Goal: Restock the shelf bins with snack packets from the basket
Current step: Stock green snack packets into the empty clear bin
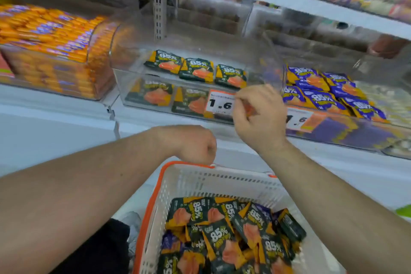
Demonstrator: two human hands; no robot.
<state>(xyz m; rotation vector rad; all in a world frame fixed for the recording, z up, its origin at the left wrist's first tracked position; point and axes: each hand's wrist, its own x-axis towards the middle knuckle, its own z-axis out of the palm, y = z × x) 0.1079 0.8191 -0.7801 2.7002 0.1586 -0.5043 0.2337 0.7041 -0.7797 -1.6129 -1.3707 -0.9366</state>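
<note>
Far left of my left hand (pixel 195 144): clear bin w/ orange sausage sticks (pixel 44 31), full, not part of my job as far as I can tell.

L hand is fisted, knuckles down, right at the orange rim of the basket (pixel 155 196). Looks like it's gripping the rim or a handle to hold the basket up, but the hold is hidden under the fist, so I can't tell for sure.

Below both hands: basket is well loaded w/ dark-green "85%" snack packets (pixel 222 238), a few purple ones mixed in at its left edge.

Above and between the hands: middle bin (pixel 124 82), clear plastic. Three green packets (pixel 196 69) stand in a row at the back and a couple show thru the front wall, lots of room left. Price tag (pixel 219 102) reads 1.6 on the front.

R hand (pixel 260 115) is up at that bin's front right corner, fingers curled, pinching something orange, prob. a packet, mostly hidden by the fingers.

Right of the R hand: purple-packet bin (pixel 333 93), decently stocked.

My read: early going. Green bin barely started, basket nearly full, most of the work still ahead; purple ones need sorting to the right bin too.
</note>
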